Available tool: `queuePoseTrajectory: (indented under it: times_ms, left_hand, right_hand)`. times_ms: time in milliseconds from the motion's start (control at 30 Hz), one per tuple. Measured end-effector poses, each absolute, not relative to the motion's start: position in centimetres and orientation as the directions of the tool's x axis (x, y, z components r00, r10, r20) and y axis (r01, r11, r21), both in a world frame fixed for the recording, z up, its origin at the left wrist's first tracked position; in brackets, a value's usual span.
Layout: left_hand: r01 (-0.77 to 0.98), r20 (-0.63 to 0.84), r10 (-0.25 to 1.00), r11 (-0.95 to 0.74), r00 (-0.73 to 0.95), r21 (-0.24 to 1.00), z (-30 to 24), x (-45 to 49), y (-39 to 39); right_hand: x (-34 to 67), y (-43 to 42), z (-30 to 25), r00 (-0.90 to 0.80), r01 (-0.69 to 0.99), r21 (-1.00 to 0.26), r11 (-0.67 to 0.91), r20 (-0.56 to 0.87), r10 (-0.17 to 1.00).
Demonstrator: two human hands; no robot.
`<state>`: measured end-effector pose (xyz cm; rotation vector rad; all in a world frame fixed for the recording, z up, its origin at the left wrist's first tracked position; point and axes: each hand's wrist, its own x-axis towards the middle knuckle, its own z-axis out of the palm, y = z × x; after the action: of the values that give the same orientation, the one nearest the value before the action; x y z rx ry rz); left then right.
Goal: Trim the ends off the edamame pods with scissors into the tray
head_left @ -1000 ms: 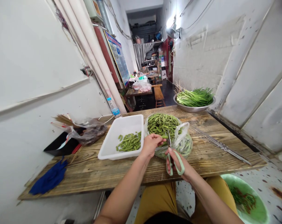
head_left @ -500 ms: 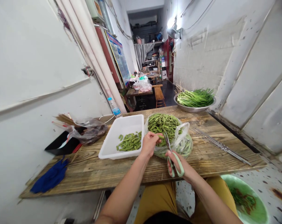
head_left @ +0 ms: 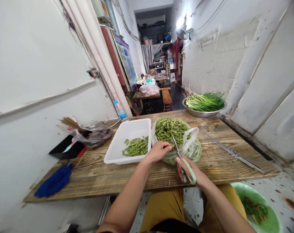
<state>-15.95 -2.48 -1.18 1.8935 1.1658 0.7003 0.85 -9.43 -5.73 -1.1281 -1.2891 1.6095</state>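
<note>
My left hand (head_left: 160, 151) is pinched closed on a green soybean pod, of which only a sliver shows at the fingertips. Beside it, my right hand (head_left: 187, 170) grips a pair of scissors (head_left: 191, 172) with pale green handles, the blades pointing up and away next to the left fingertips. Both hands are over the near side of a clear plastic bag (head_left: 191, 137) heaped with soybean pods (head_left: 170, 127). To the left stands a white plastic tray (head_left: 117, 139), with a smaller pile of pods (head_left: 137, 147) in its near right part.
Metal skewers (head_left: 231, 152) lie on the right of the wooden table (head_left: 100, 181); behind them is a steel bowl (head_left: 202, 114) of green stalks. At left are a blue cloth (head_left: 53, 181), a black box (head_left: 61, 145) and a water bottle (head_left: 122, 113). A green basin (head_left: 265, 207) sits below right.
My left hand has turned palm-down and shifted slightly right, so the pod is now mostly hidden. The scissors have moved a little right, and their blades look nearer the left fingertips.
</note>
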Motion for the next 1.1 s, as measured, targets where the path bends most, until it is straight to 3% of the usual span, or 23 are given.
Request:
queuePoseTrajectory:
  times_ms: [167, 333, 433, 533, 633, 733, 800, 1100]
  left_hand:
    - [0.506, 0.010, 0.885, -0.275, 0.466, 0.817, -0.4, -16.4, -2.2]
    - [0.608, -0.041, 0.902, -0.256, 0.430, 0.751, 0.1, -17.2, -2.1]
    - [0.831, 0.074, 0.989, -0.148, 0.129, 0.536, 0.3, -19.0, -1.5]
    - [0.961, 0.292, 0.947, 0.055, -0.137, 0.272, 0.0, -20.3, -0.3]
    - [0.975, 0.356, 0.935, -0.073, -0.007, 0.209, -1.0, -19.5, 1.5]
    - [0.936, 0.282, 0.930, -0.295, 0.236, 0.189, -2.3, -17.2, 3.5]
    - [0.922, 0.253, 0.917, -0.353, 0.307, 0.160, -3.0, -15.7, 4.7]
    - [0.884, 0.264, 0.921, -0.360, 0.286, 0.298, -3.5, -12.2, 6.2]
  right_hand:
    - [1.0, -9.6, -5.2, -0.332, 0.026, -0.984, -0.177, -0.176, 0.927]
    - [0.2, -9.6, -5.1, -0.224, 0.032, -0.952, -0.305, -0.304, 0.926]
    - [0.3, -9.5, -5.6, -0.249, -0.114, -0.932, -0.344, -0.308, 0.918]
    - [0.6, -9.4, -6.1, -0.336, -0.271, -0.882, -0.385, -0.288, 0.897]
    - [0.8, -9.4, -6.2, -0.376, -0.339, -0.845, -0.413, -0.281, 0.883]
    - [0.9, -9.5, -6.0, -0.372, -0.346, -0.847, -0.405, -0.273, 0.887]
    - [1.0, -9.7, -5.7, -0.362, -0.331, -0.856, -0.398, -0.274, 0.891]
    - [1.2, -9.9, -5.8, -0.340, -0.304, -0.860, -0.410, -0.305, 0.890]
